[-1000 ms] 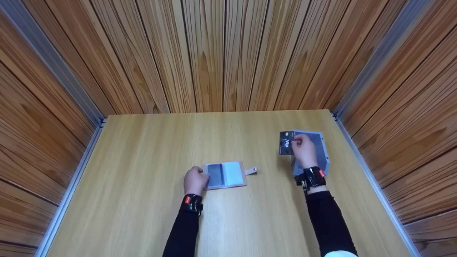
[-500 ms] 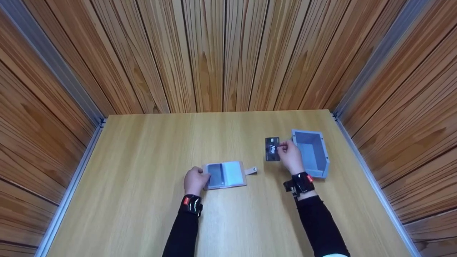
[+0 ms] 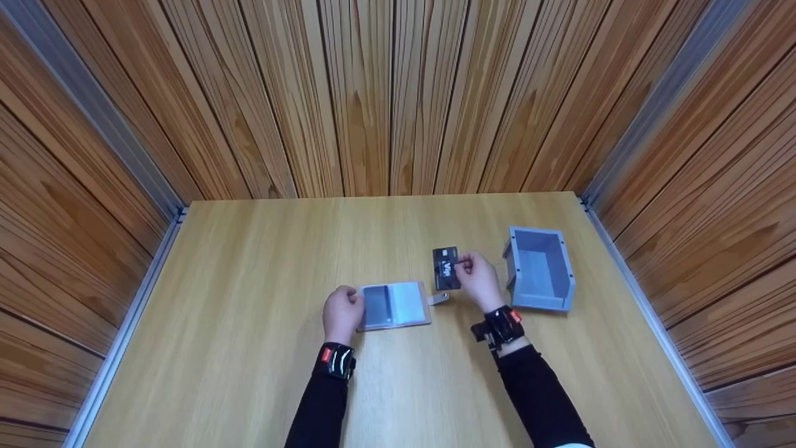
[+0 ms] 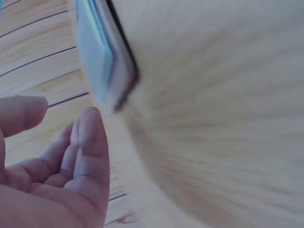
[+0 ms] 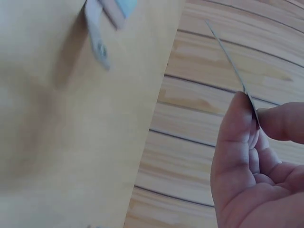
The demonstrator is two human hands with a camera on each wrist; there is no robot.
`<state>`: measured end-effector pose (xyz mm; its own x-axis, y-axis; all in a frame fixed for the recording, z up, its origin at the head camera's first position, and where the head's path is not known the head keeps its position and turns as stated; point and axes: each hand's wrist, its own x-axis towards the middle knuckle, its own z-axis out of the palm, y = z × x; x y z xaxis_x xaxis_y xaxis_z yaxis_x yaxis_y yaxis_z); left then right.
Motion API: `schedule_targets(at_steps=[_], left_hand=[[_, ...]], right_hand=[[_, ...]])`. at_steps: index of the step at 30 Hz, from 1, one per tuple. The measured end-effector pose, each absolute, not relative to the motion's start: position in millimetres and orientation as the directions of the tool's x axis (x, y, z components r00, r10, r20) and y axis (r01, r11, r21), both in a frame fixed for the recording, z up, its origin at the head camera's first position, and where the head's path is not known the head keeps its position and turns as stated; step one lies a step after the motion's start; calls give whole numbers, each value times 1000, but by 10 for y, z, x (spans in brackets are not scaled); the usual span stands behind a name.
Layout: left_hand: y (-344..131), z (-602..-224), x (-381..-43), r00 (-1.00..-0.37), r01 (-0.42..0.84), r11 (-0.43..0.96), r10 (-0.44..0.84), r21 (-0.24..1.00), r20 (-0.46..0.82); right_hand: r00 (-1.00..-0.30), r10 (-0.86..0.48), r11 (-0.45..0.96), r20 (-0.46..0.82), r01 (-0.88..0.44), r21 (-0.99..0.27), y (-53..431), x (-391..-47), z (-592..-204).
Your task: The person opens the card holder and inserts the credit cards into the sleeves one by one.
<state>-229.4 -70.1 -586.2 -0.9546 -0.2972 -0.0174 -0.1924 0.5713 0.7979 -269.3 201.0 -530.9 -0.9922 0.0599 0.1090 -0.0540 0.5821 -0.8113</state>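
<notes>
A card wallet (image 3: 408, 303) lies opened flat on the table, showing clear plastic sleeves and a strap with a snap (image 3: 439, 298) on its right. My left hand (image 3: 342, 314) is at the wallet's left edge; in the left wrist view its thumb and fingers (image 4: 92, 133) are apart with nothing between them, near the wallet's corner (image 4: 118, 90). Between thumb and fingertips my right hand (image 3: 480, 280) pinches a black card (image 3: 445, 269) marked "Vip", above the table just beyond the strap. The right wrist view catches that card (image 5: 230, 59) edge-on.
A grey-blue plastic bin (image 3: 540, 301) stands at the right of the table, with no contents visible in it. The wooden table (image 3: 261, 274) is bounded by plank walls (image 3: 367, 99) at the back and both sides.
My right hand has carried the black card left from over the bin toward the wallet. My left hand stays by the wallet's left edge, its thumb drawn slightly back off the sleeve.
</notes>
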Motion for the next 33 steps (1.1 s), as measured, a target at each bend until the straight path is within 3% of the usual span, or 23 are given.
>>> schedule_targets(at_steps=[5, 18, 26, 33], left_hand=[[-578, -5774, -2306, -958, -99, 533, -279, 840, 64], [-314, -5673, -2280, -977, 14, 351, -196, 936, 88], [-248, -5656, -2271, -983, 10, 314, -172, 949, 67], [-214, -5624, -2258, -984, 14, 293, -168, 956, 66]], right_hand=[[-995, 44, 545, 84, -47, -837, 1845, -2661, -5337], [-992, -20, 503, 125, -118, -856, 1575, -2564, -5435], [-998, -47, 448, 44, -61, -892, 1487, -2511, -5458], [-993, -86, 448, 76, -106, -888, 1442, -2497, -5484]])
